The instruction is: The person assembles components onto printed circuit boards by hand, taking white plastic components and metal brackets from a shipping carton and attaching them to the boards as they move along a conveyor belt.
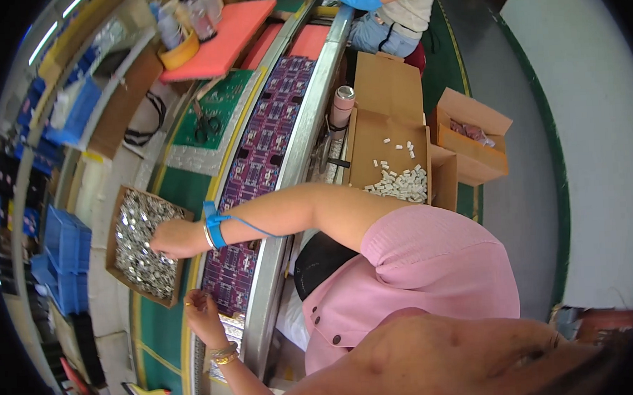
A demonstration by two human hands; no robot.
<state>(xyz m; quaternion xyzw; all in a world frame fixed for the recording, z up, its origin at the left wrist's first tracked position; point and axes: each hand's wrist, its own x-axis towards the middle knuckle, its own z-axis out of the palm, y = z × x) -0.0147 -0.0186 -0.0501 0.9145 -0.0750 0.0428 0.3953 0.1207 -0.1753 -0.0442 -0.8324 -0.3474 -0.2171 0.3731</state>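
My right hand (177,238), with a blue wrist strap (214,226) on its wrist, reaches into a cardboard box (110,252) full of small shiny metal parts (145,267). Its fingers are bent down against the parts, and whether one is pinched cannot be made out. My left hand (205,319), with gold bracelets at the wrist, is held by the near end of the purple circuit boards (229,277). Its thumb and fingers are drawn together; anything in them is too small to name. The boards lie in a row along the metal-railed line, partly hidden under my right forearm.
Beyond the box, scissors (207,124) rest on a green board (215,106). Blue bins (68,243) stand at left, a yellow-handled tool (148,394) below. Right of the rail (286,163) are a pink bottle (340,109) and a carton (386,83) with white parts. Another person (386,15) works at the far end.
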